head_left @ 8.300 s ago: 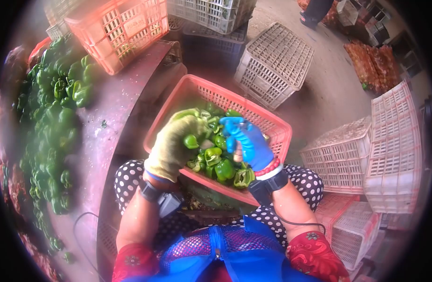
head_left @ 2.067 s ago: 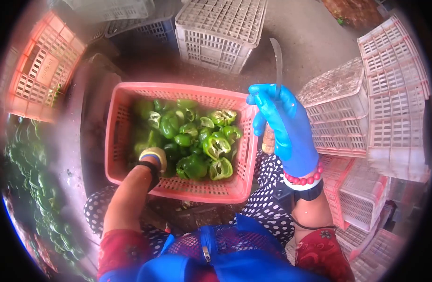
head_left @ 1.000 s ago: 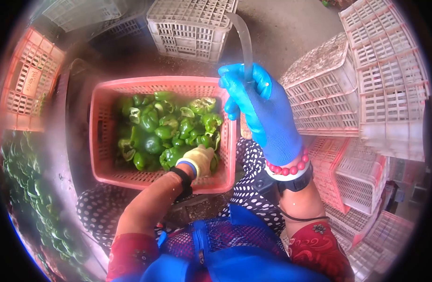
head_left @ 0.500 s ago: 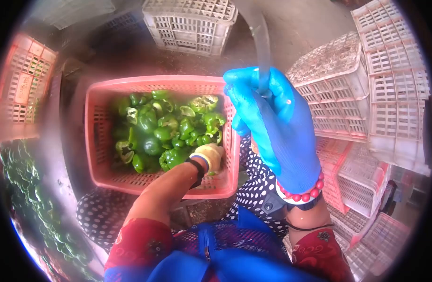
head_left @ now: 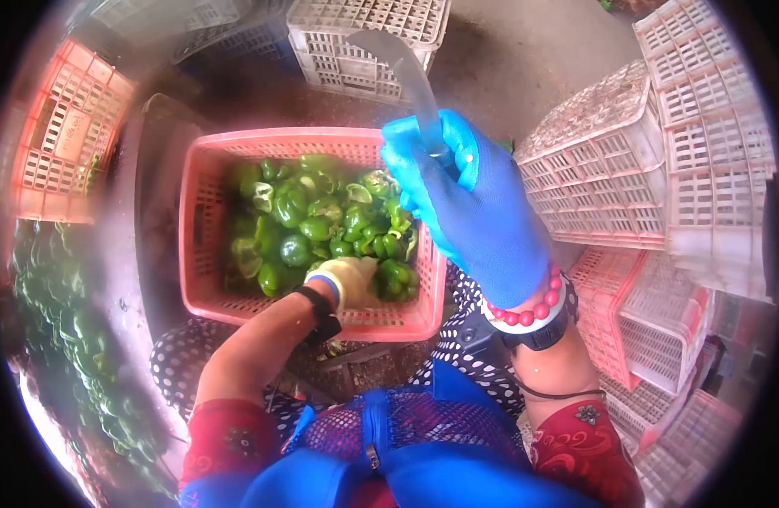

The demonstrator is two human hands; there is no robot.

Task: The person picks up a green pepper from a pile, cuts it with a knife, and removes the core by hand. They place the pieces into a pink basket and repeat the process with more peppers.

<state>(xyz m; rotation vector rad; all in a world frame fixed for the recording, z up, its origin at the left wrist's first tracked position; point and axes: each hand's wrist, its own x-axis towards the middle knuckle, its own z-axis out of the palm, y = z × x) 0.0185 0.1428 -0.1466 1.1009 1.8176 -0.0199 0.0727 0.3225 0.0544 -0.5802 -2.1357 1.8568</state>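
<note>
A curved-blade knife [head_left: 415, 80] is gripped in my right hand [head_left: 478, 212], which wears a blue glove; its blade points up and bends left at the tip. My left hand [head_left: 349, 282], in a pale yellow glove, reaches down into a pink plastic basket [head_left: 315, 328]. Cut and whole green bell peppers [head_left: 292, 207] fill the bottom of that basket. One green pepper [head_left: 396, 278] lies just right of the left hand. The left fingers are blurred among the peppers, so I cannot tell what they hold.
Many green peppers [head_left: 76, 339] lie heaped at the left. An orange crate [head_left: 67, 135] stands beyond them. A white crate [head_left: 368, 55] is at the back. Stacked pale crates [head_left: 593, 161] and pink crates [head_left: 609, 279] line the right side.
My left hand has shifted left within the basket, uncovering a pepper on its right. The right hand has turned, so the knife blade now leans further left. The whole view has shifted slightly.
</note>
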